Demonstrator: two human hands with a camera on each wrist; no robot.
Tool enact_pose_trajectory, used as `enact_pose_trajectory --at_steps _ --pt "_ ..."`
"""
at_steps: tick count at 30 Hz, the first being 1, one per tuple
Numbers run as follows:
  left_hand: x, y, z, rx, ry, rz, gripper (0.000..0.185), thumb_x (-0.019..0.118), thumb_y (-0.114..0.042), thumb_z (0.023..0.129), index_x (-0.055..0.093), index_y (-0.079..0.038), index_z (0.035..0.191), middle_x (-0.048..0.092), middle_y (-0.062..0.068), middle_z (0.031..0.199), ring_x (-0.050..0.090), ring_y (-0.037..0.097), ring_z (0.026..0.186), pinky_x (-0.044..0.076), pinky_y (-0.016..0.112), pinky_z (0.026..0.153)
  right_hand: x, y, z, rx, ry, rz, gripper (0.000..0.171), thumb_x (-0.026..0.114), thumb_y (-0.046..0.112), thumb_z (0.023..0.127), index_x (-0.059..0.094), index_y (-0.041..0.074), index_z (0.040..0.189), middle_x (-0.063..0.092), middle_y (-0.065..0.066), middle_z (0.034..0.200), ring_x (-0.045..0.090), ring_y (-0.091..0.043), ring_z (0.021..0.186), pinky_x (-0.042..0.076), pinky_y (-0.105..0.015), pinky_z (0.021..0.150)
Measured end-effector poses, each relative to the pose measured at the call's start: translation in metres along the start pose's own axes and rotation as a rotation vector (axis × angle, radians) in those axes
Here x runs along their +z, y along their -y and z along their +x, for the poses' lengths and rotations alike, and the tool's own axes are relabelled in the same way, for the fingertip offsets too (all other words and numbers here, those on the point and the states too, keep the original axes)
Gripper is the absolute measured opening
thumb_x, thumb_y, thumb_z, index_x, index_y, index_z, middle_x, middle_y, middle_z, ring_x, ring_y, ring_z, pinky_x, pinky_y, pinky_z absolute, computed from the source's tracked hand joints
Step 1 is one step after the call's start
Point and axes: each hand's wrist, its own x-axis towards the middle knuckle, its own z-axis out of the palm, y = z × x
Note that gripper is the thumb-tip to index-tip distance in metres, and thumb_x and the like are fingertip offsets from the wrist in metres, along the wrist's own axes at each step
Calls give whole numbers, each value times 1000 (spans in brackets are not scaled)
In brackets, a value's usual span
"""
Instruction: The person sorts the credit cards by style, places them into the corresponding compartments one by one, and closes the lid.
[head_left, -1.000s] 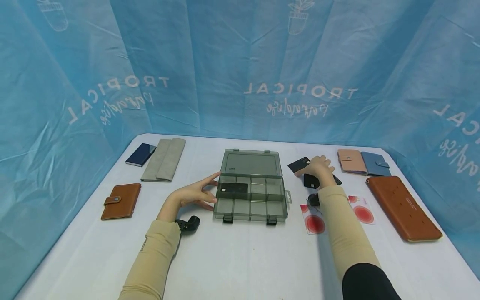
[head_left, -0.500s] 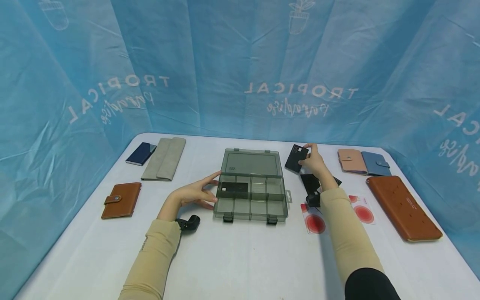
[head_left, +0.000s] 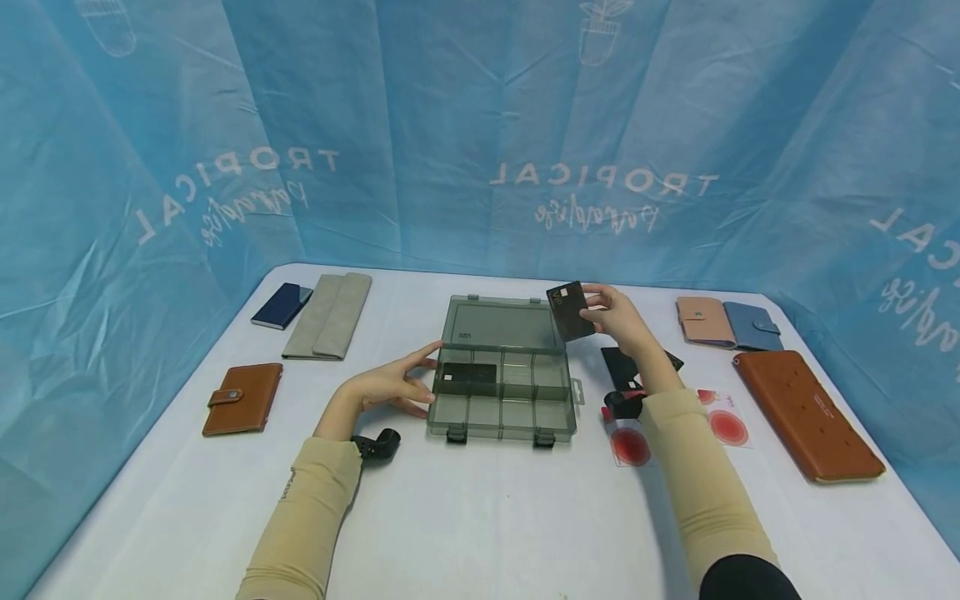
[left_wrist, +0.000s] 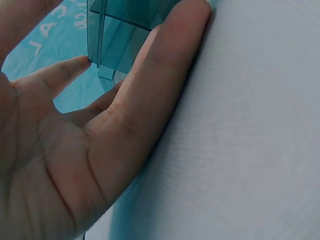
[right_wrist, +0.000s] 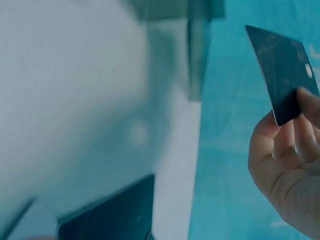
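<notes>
My right hand (head_left: 618,318) pinches a black bank card (head_left: 570,312) between thumb and fingers, raised near the right edge of the upturned lid. In the right wrist view, the card (right_wrist: 282,75) tilts with its chip visible. A translucent grey-green compartment box (head_left: 517,417) stands with its lid (head_left: 498,323) folded back. Inside its back-left compartment lies another black card (head_left: 468,379). My left hand (head_left: 386,385) touches the box's left side with fingers spread and fairly straight. The left wrist view shows those fingertips against the box wall (left_wrist: 117,42).
Black cards (head_left: 618,367) and red-and-white cards (head_left: 727,427) lie on the right, partly under my right arm. Farther right are a pink wallet (head_left: 701,321), a blue one (head_left: 750,325) and a long brown one (head_left: 813,417). Grey (head_left: 327,317), navy (head_left: 281,306) and brown (head_left: 243,400) wallets lie left.
My right hand has lifted the black card off the table and carried it left to the box lid, turning it more upright. The left hand and the box stay put.
</notes>
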Motion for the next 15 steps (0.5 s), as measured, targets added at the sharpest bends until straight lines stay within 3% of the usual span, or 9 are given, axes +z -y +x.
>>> enact_pose_trajectory --at_steps 3,8,15 --pt "0 -1 0 7 3 -3 99 68 -4 82 -1 -27 150 5 19 149 61 22 88 53 48 82 7 9 -5 -35 68 -28 36 55 10 93 49 1 128 51 -15 112 47 -13 76 43 -27 63" --pt "-1 -1 -1 7 5 -4 98 67 -4 83 -1 -27 150 5 19 149 61 22 88 53 48 82 21 17 -12 -124 200 -130 33 58 12 92 57 3 123 57 -17 109 53 -22 89 48 -42 74" --pt "1 -1 -1 0 -1 3 97 66 -2 83 1 -28 150 5 19 149 60 21 88 53 48 82 43 21 -22 -188 310 -431 19 61 9 89 68 9 107 67 -7 97 61 -21 90 53 -38 79"
